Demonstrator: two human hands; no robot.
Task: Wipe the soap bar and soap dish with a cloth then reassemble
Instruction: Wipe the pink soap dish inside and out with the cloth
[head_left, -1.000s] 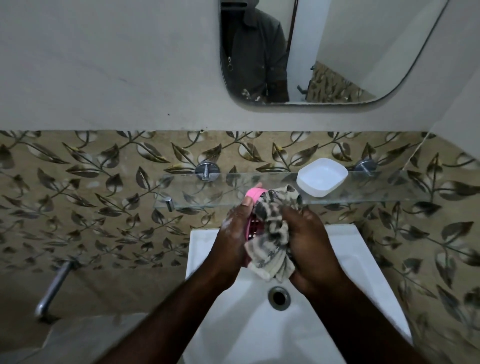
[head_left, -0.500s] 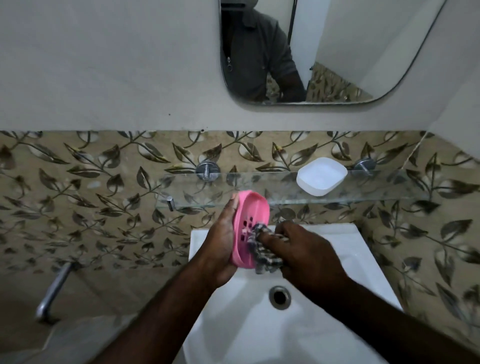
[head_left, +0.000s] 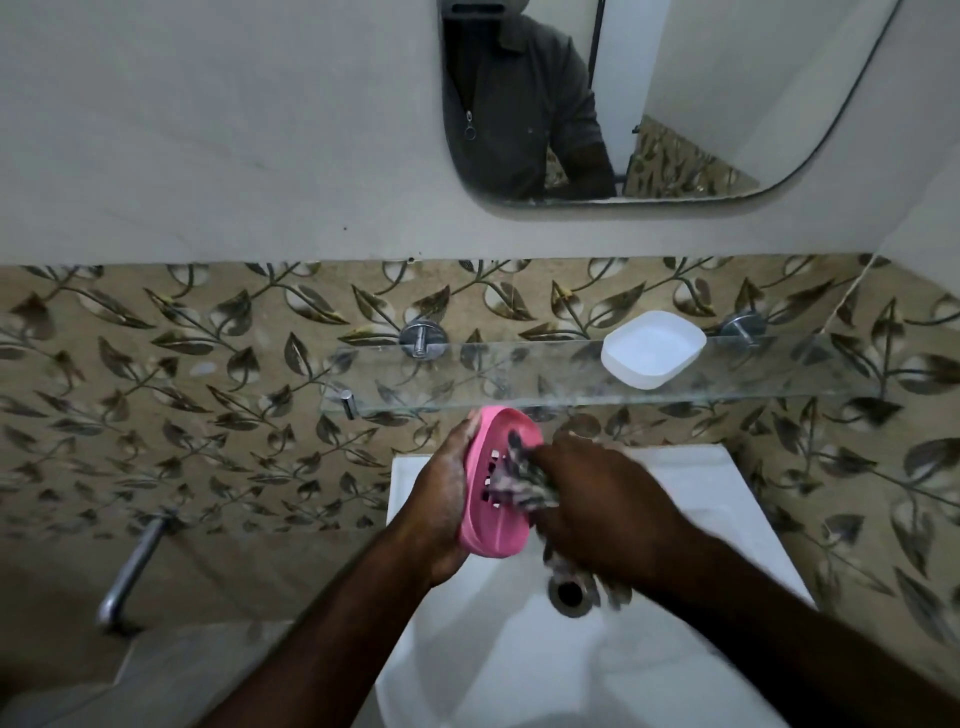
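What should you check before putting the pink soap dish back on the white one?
1. Left hand holds the pink soap dish securely: ok.
2. Right hand holds the cloth against the dish's inside: ok.
3. Dish wiped clean all over: cannot tell, the cloth hides part of it.
4. White base sits empty on the glass shelf: ok.
5. Soap bar wiped and ready: cannot tell, no soap is in view.
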